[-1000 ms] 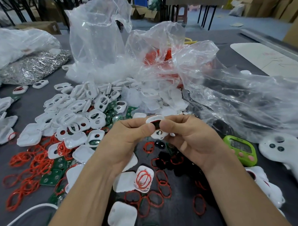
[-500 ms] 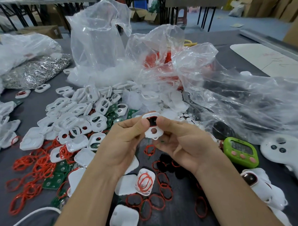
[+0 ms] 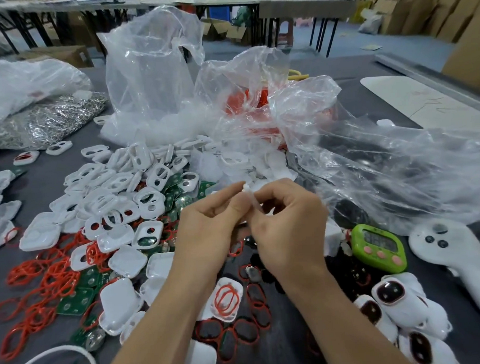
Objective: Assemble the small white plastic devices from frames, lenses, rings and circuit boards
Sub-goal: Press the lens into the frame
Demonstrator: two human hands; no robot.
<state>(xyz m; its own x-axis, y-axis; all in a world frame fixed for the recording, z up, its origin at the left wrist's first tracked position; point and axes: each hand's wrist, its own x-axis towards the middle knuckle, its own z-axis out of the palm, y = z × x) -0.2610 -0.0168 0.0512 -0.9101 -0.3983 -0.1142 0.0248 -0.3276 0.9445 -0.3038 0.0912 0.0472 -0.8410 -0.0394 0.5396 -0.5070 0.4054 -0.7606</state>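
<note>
- Half a second ago the white frame [image 3: 252, 199] faced me, with its round hole and a dark lens showing. Now it stands edge-on, so I see only a thin white strip.
- It is in much the same place as before, raised above the table [image 3: 38, 188] between my two hands and in front of the pile of frames [image 3: 118, 192].
- My hands have closed in and now touch at the knuckles; before, they stood a little apart with the frame bridging them.
- My left hand [image 3: 208, 232] comes in from the lower left, thumb and forefinger pinching the frame's near edge, and its other fingers are hidden.
- My right hand [image 3: 290, 229] shows its back to me, fingers curled inward, fingertips pinching the frame from the right.
- Whether the lens is seated I cannot tell, because my fingers cover that face.
- Red rings [image 3: 45, 278] and green circuit boards [image 3: 76, 299] lie to the left below my forearm, while finished devices [image 3: 401, 304] lie at the lower right near the green timer [image 3: 379, 247].
</note>
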